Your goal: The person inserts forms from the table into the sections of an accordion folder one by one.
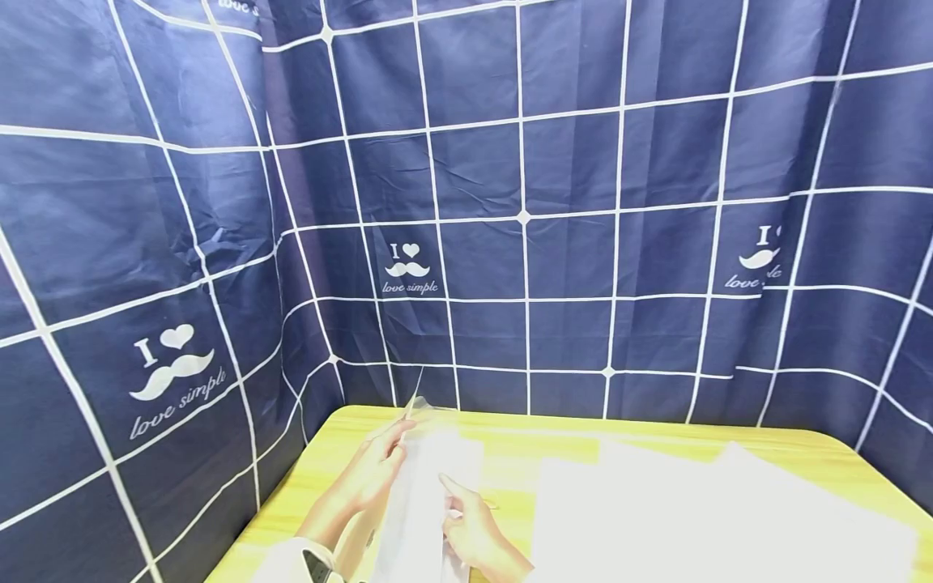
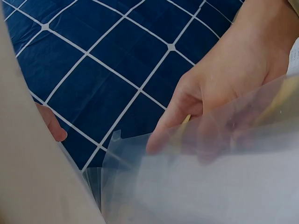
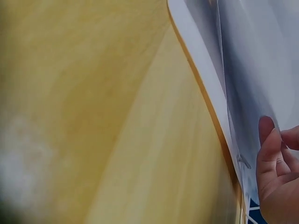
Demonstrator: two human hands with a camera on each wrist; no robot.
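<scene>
Clear plastic sheet [image 1: 419, 494] is held up, tilted, over the left part of the yellow table [image 1: 510, 478]. Something white shows in or behind it. The left hand [image 1: 372, 470] pinches its left edge; the right hand [image 1: 474, 530] seems to pinch the other side. I think the 2 hands are spreading or lining up the plastic. Next calls for a soft, even hold. White papers [image 1: 692, 518] lie to the right.

Glossy clear plastic sleeve [image 2: 196, 191], wood-grain table [image 1: 510, 478].
</scene>
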